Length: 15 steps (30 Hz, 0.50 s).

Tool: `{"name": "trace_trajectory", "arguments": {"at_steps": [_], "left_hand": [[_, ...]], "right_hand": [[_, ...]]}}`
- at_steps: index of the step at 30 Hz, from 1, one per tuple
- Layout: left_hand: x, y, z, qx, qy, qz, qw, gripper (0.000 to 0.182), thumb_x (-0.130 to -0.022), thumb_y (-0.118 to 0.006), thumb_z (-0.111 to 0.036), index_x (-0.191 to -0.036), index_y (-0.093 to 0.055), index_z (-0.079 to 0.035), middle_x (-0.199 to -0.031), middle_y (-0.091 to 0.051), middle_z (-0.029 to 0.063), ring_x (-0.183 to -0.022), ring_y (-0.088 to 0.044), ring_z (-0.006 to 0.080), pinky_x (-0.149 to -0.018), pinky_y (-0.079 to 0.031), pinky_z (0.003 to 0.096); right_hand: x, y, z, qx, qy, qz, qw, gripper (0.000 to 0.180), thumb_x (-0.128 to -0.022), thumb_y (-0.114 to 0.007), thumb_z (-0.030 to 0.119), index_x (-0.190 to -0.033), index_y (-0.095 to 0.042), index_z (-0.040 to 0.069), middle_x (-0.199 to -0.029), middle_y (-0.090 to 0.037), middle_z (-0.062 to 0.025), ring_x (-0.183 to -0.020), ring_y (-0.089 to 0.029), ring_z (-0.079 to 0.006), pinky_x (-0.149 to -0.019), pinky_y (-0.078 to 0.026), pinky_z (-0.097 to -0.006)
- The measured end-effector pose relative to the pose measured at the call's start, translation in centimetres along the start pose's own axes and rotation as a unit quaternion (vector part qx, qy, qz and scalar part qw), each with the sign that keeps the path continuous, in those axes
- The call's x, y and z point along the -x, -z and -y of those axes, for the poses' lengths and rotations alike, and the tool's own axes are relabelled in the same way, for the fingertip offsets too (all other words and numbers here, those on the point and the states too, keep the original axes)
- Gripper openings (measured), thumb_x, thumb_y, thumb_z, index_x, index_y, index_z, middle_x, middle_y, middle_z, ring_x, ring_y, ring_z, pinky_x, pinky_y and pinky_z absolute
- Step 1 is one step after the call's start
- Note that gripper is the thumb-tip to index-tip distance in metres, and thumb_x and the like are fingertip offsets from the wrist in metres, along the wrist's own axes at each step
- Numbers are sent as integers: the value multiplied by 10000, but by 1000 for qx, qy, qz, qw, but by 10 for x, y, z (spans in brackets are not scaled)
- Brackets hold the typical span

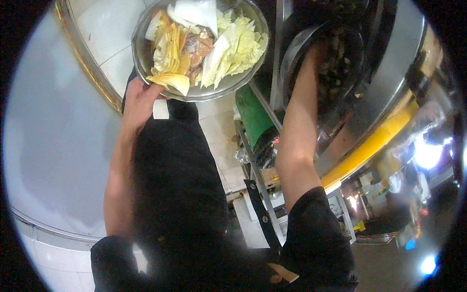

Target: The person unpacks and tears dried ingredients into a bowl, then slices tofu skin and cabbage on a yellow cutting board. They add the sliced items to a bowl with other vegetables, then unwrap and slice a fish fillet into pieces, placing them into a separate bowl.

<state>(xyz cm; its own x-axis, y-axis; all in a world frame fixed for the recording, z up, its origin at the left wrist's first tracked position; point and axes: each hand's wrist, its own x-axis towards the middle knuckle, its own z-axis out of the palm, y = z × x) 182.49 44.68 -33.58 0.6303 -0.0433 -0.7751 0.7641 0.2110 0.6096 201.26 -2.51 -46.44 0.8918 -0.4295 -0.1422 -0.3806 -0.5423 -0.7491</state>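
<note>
My left hand [143, 95] grips the near left rim of a metal bowl [233, 89], thumb over the edge and fingers underneath. Inside the bowl lie cut napa cabbage leaves [233, 51], a white sheet-like piece [193, 12], folded yellow strips [169, 54] of a food I cannot identify, and brownish pieces [197, 45] that look like meat. To the right, my right arm reaches into a deep round metal container [297, 40] in shadow. Small pale pieces [335, 62] show dimly inside it. My right hand [316, 53] is dark and blurred there, so its fingers are hidden.
A pale grey surface [62, 127] with a metal-trimmed edge curves along my left. Under the right-hand container stands a metal rack [255, 175] beside a green cylindrical object [251, 113]. A yellow edge strip [368, 146] runs at the right. Tiled floor [219, 127] shows between.
</note>
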Motion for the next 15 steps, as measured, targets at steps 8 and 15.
{"name": "trace_trajectory", "arguments": {"at_steps": [8,15], "left_hand": [[0,-2,-2,23,-25,13,999,299,-951,-578,-95,-1203,-637,54,-1072,-718,99,-911,-690,160,-780,-590,318],[4,-5,-6,54,-4,11,998,305,-949,-587,-99,-1210,-637,51,-1099,-714,96,-940,-681,150,-767,-599,309]], "right_hand": [[46,13,-11,66,-33,53,996,672,-862,-683,272,-1469,-455,99,-1442,-529,-157,-1345,-479,-323,-1086,-409,-437],[78,37,-21,105,-94,67,988,675,-869,-659,225,-1495,-439,103,-1460,-523,-147,-1356,-473,-310,-1094,-402,-423]]}}
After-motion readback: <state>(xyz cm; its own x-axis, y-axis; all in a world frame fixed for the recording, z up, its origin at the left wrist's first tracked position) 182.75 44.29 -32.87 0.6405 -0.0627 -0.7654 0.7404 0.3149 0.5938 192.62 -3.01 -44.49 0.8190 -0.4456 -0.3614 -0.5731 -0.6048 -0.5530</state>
